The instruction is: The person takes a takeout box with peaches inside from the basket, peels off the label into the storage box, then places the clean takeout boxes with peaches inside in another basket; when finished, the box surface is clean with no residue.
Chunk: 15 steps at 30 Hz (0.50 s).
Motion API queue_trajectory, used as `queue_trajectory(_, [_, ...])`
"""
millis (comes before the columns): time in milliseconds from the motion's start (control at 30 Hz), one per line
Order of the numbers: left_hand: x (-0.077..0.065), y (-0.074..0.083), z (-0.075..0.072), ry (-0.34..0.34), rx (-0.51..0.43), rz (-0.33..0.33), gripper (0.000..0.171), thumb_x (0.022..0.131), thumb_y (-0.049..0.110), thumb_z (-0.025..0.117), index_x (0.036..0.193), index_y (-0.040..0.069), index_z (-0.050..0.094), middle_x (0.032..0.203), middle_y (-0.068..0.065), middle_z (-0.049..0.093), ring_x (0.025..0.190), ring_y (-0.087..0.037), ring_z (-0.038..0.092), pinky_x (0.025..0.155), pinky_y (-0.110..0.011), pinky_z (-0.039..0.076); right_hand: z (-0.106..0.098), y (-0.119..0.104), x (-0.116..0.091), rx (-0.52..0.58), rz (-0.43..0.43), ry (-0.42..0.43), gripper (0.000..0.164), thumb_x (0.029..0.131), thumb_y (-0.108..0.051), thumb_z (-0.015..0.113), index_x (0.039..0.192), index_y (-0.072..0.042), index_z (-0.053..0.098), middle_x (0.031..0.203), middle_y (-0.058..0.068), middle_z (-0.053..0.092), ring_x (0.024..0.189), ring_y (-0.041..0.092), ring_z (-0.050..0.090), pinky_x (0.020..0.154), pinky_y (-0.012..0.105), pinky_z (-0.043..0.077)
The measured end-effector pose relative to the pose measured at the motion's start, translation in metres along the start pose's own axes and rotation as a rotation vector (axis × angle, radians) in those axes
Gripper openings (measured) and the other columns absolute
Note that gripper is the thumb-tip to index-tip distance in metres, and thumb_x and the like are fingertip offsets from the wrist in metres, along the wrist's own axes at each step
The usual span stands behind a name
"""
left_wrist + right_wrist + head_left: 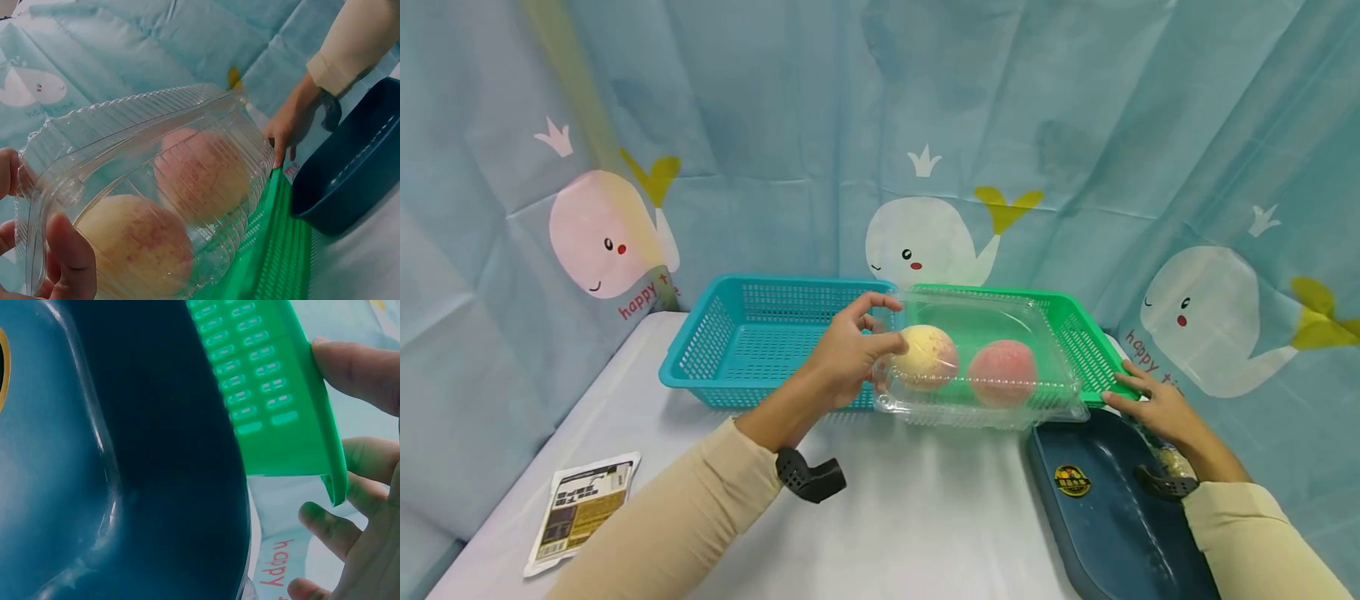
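Note:
My left hand [850, 346] grips the left end of a clear plastic clamshell box [970, 312], thumb on the near side and fingers curled round its edge. Inside lie two peaches, one yellowish [927, 357] by the hand and one pinker [1003, 372] to the right. The box is held tilted over the green basket [1086, 342]. At that basket's right near corner, my right hand [1161, 408] holds the rim; in the right wrist view the thumb [362, 372] lies against the rim and an index fingertip is hidden behind it. The other fingers are spread.
A blue basket [700, 379] stands left of the green one. The dark blue tray [1097, 508] sits at the front right, under my right forearm. A printed packet [583, 508] lies at the front left of the white table [880, 517]. A whale-print curtain [775, 125] hangs behind.

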State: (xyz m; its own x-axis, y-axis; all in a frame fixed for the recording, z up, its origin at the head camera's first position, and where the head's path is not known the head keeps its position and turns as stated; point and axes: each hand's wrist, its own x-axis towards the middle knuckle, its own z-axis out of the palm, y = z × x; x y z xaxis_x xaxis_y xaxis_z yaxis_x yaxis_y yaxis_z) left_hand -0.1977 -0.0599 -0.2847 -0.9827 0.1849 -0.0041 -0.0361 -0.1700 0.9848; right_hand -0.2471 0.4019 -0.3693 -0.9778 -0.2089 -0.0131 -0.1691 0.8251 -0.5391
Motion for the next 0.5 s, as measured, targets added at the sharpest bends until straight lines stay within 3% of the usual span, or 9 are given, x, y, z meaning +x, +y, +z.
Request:
queue_trajectory(167, [0.032, -0.005, 0.011, -0.018, -0.004, 0.003, 0.054, 0.078, -0.002, 0.067, 0.128, 0.01, 0.05, 0.094, -0.011, 0.037, 0.052, -0.017, 0.036, 0.039, -0.03, 0.042, -0.001, 0.0, -0.002, 0.035, 0.022, -0.005, 0.075, 0.095, -0.042, 0.058, 0.144, 0.009, 0.033, 0.156, 0.024, 0.006, 0.127, 0.061, 0.022, 0.089, 0.073, 0.032])
queue_trajectory(500, [0.082, -0.032, 0.026, -0.021, -0.033, 0.01, 0.046, 0.082, 0.001, 0.066, 0.124, 0.013, 0.05, 0.086, -0.01, 0.041, 0.051, -0.016, 0.03, 0.04, -0.03, 0.045, 0.0, 0.0, -0.001, 0.063, 0.034, 0.004, 0.077, 0.094, -0.042, 0.06, 0.145, 0.009, 0.032, 0.157, 0.024, 0.007, 0.126, 0.059, 0.027, 0.089, 0.072, 0.034])
